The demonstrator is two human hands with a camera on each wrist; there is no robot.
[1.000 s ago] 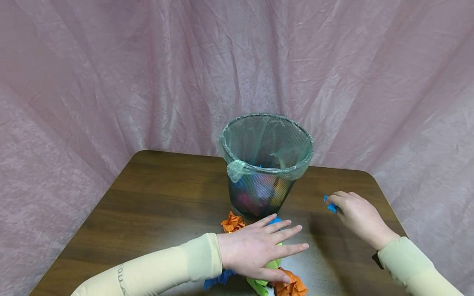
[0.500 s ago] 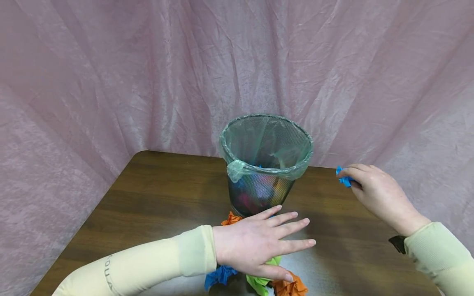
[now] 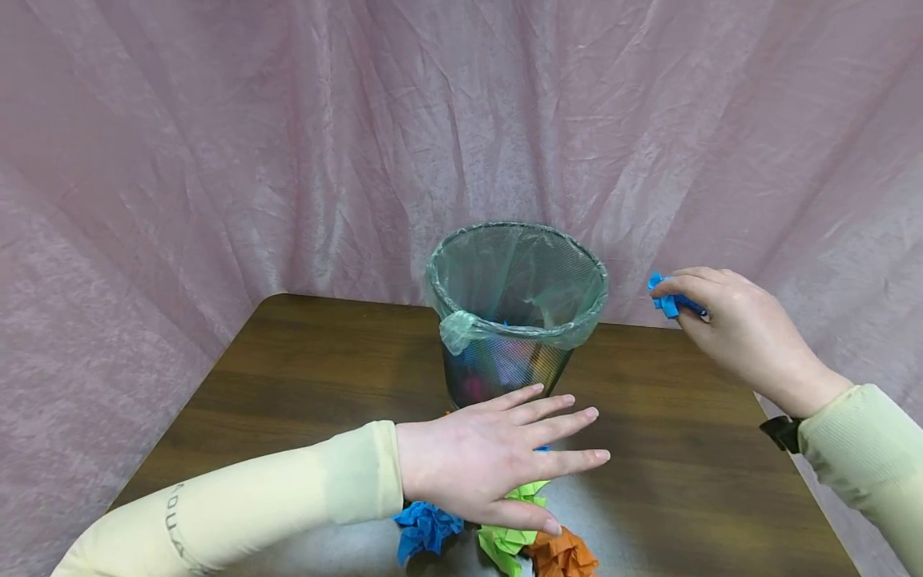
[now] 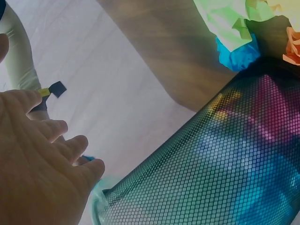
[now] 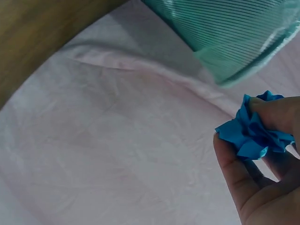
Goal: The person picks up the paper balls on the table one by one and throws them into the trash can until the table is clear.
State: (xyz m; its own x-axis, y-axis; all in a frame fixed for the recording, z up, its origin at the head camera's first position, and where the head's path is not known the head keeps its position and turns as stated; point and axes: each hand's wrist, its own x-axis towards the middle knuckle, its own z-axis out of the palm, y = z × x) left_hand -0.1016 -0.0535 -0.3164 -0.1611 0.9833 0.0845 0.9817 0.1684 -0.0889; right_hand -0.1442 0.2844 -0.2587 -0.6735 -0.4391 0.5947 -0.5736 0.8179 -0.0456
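Note:
My right hand (image 3: 753,332) is raised at the right of the head view, pinching a crumpled ball of blue paper (image 5: 255,129) between thumb and fingers. To its left stands a black mesh wastebasket (image 3: 505,369) lined with a thin green bag (image 3: 461,328); colored paper shows through the mesh. My left hand (image 3: 497,457), fingers spread and holding nothing, hovers in front of the basket. Beneath and around it are a crumpled blue paper (image 3: 427,529), a lime green one (image 3: 505,545) and an orange one (image 3: 564,553). The left palm partly hides other pieces.
The basket stands on a dark wooden table (image 3: 310,369) with rounded far corners. Behind it hangs a pink curtain (image 3: 360,144). A dark band (image 3: 782,433) sits at the right wrist by the sleeve.
The right hand has lifted the blue paper ball up from low over the table to about the basket's rim height. The left hand has shifted slightly away from me and left, fingers still spread.

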